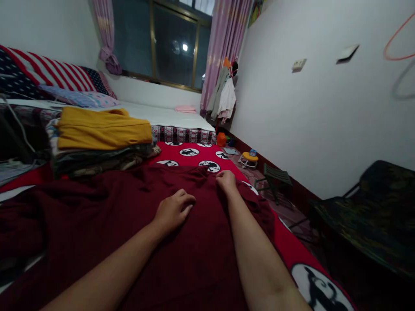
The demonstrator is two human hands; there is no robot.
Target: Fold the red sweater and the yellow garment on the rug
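Observation:
A dark maroon garment (106,216) lies spread over a red bedsheet (194,156) printed with black-and-white cartoon circles. My left hand (173,210) rests on the middle of the garment, fingers curled loosely and pressing down on the cloth. My right hand (226,179) reaches farther out and pinches the garment's far edge, fingers closed on the fabric. Both forearms stretch in from the bottom of the view.
A stack of folded clothes topped by a yellow garment (102,128) sits at the left. Behind it are pillows (48,69) and a white mattress (162,114). A small stool (275,175), toys (249,159) and a dark folding chair (369,207) stand on the floor at right.

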